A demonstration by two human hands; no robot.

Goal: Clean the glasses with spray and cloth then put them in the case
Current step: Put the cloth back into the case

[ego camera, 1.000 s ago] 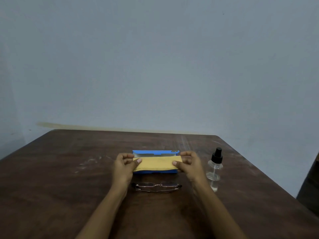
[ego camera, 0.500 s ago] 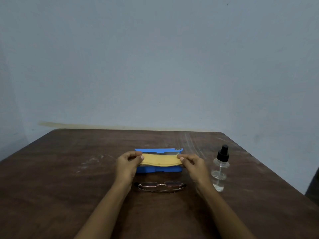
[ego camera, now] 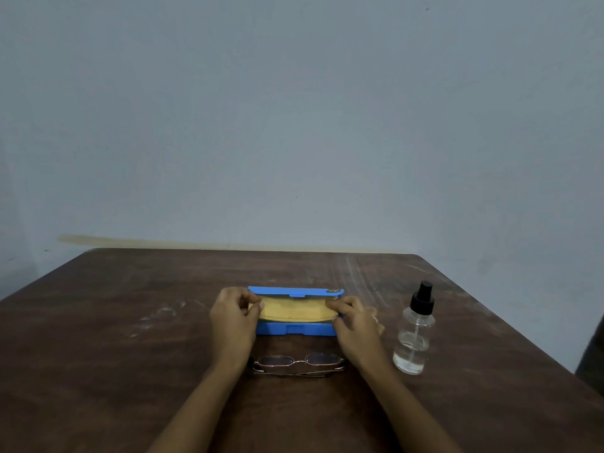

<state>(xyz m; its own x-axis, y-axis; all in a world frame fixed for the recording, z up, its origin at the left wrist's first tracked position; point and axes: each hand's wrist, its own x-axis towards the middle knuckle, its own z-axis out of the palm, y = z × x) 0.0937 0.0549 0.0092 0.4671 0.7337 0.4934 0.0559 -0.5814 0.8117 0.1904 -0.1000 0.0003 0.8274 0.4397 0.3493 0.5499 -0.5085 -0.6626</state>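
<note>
Spanning the open blue plastic glasses case [ego camera: 295, 329], a yellow fabric cloth [ego camera: 294, 310] is held by its two ends. The left end is pinched between thumb and forefinger of the left hand [ego camera: 233, 317], and the right end is pinched the same way by the right hand [ego camera: 356, 325]. The remaining fingers of both hands are curled inward. The cloth is gripped at both ends so that it stays spread along the length of the case; its lower edge sags in a shallow curve. Whether it is being lifted out or laid in cannot be told.

The thin metal-framed glasses [ego camera: 299, 364] are left folded on the dark brown wooden table [ego camera: 130, 354], just on the near side of the case and between the two forearms, touched by neither hand. They are judged to be set there for easy reach once the cloth is free. The clear plastic spray bottle [ego camera: 413, 341] with its black nozzle is stood upright to the right of the case, apart from the right hand (handy for that hand, it seems). Cleaning is judged not yet begun.

Compared with the frame a second earlier, the cloth is seen lower against the case: it was stretched flat and hid almost the whole front, and now a band of the blue front wall is shown beneath it. The glasses and bottle are unmoved on the table, though the view itself is shifted slightly.
</note>
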